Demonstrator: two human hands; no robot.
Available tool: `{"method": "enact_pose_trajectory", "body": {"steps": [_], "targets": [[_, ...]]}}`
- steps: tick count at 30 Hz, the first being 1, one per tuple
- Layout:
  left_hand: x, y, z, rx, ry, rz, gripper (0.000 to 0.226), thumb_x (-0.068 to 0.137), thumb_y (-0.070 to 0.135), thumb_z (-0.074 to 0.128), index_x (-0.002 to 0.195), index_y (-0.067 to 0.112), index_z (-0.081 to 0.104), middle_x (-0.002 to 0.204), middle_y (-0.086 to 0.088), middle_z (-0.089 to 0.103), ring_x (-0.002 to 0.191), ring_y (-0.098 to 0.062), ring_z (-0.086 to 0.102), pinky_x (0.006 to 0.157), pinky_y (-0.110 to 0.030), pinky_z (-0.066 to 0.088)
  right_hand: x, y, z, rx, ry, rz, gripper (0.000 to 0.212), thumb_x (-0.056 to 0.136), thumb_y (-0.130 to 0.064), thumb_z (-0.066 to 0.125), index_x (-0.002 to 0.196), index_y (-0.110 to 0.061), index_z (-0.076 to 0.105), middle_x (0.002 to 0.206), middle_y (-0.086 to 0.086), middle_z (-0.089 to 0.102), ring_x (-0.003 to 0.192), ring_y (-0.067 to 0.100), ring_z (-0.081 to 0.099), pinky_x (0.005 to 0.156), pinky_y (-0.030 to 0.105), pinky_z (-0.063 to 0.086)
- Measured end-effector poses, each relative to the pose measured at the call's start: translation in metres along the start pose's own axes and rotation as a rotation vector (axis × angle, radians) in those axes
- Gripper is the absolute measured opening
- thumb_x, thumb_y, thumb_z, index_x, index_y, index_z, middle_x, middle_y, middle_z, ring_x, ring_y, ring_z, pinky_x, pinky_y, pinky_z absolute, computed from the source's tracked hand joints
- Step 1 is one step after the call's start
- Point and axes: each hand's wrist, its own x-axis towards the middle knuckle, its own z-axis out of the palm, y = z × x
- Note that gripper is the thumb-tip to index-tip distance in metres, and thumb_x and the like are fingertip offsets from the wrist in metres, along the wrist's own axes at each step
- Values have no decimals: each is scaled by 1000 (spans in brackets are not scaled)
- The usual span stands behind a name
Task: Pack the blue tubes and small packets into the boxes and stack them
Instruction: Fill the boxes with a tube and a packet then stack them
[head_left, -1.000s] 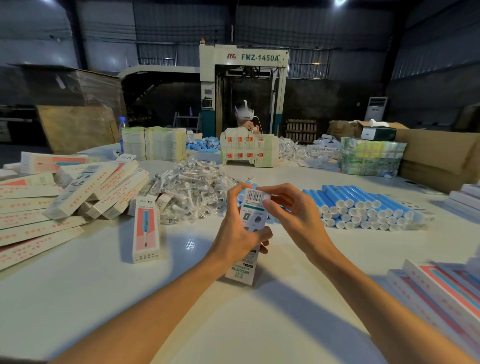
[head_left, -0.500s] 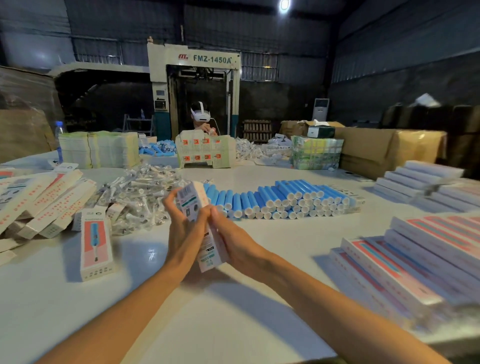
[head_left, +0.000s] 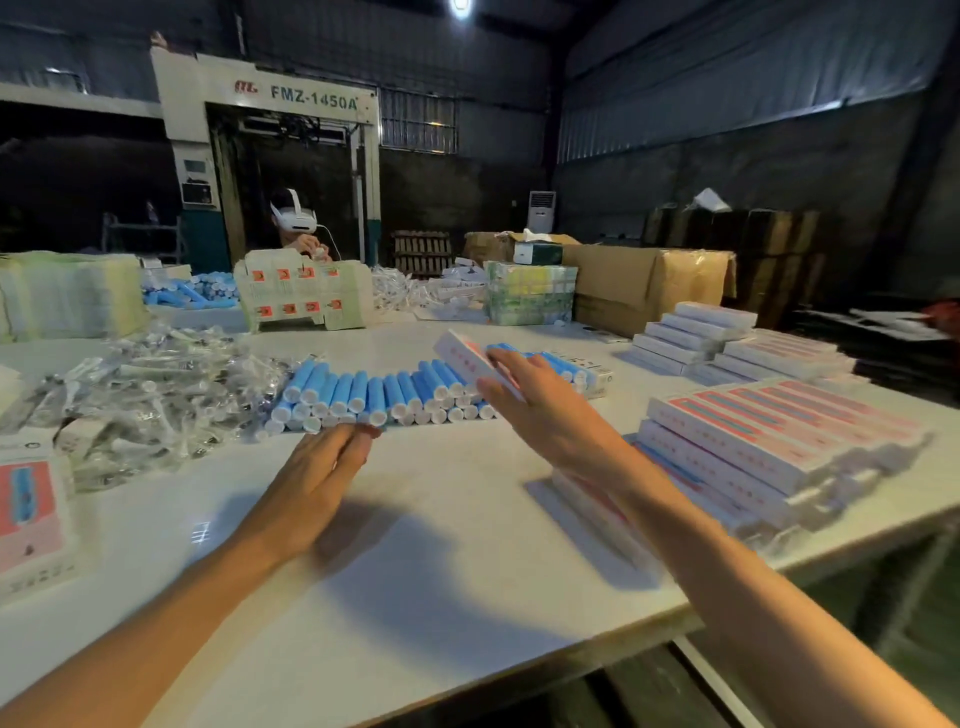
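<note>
The left hand (head_left: 317, 483) hovers open and empty over the table (head_left: 441, 561), with its fingertips just short of the blue tubes (head_left: 363, 395). The right hand (head_left: 540, 410) grips one box (head_left: 462, 358) in the air above the tubes' right end. To stack it well, bring it over flat and square its edges on the near pile of boxes (head_left: 769, 447). Count: one box in hand and at least two piles at the right. The tubes and clear packets (head_left: 156, 389) are too many to count.
</note>
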Motion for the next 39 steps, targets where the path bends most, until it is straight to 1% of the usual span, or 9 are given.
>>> {"method": "enact_pose_trajectory", "body": {"steps": [4,6,10,15,20,26,31,36,39], "targets": [[0,-2,1,81,-38,48,39,97,69,40,121,51,66,121,32,63,121,1,56,97,-29,45,-35,46,-45,-385,57,131,34,107,-43,45,135,-24,53,112,0,43,111,24,45,82,39,40],[-1,-2,2,103,-60,63,34,98,68,44,122,54,63,122,31,62,121,1,54,93,-24,43,-55,64,-53,-576,49,178,36,108,-44,43,135,-23,52,116,1,46,110,21,43,82,37,40],[-4,0,1,154,-99,107,23,105,54,52,122,47,66,117,25,63,117,-3,55,92,-24,42,-80,83,-55,-842,2,266,44,107,-49,36,141,-25,50,137,2,49,124,22,41,104,40,39],[-7,2,-3,209,-113,129,15,106,33,61,117,38,71,116,24,61,116,-5,55,93,-25,42,-89,89,-52,-915,-12,262,47,107,-53,36,144,-26,48,144,-1,45,129,22,40,109,40,36],[-10,7,-5,230,-125,135,18,106,27,62,115,40,71,114,24,60,115,-6,55,93,-22,42,-92,90,-49,-939,-24,282,47,106,-54,38,145,-28,44,142,-2,48,127,20,44,108,38,37],[-13,14,-3,216,-120,84,24,104,21,66,110,43,71,105,20,64,110,-6,58,90,-19,41,-58,45,-39,-776,152,109,40,105,-48,46,132,-21,58,127,1,61,116,25,53,94,39,46],[-12,12,-7,248,-35,73,27,101,8,69,111,32,75,98,11,66,92,-10,62,86,-40,53,2,-24,20,-421,161,-104,28,105,-34,50,126,-17,57,114,4,66,104,26,61,77,42,54],[-9,12,-14,309,59,-10,24,96,11,70,100,35,70,88,13,66,79,-3,60,78,-34,51,50,-64,103,-164,72,-171,16,98,-20,47,92,-13,59,93,5,68,81,30,62,66,46,54],[-8,13,-17,401,83,-180,18,93,14,68,96,30,61,93,7,67,87,-21,64,74,-36,48,57,-66,154,-7,16,-128,18,101,-22,47,87,-13,55,84,5,65,79,32,60,63,43,47]]}}
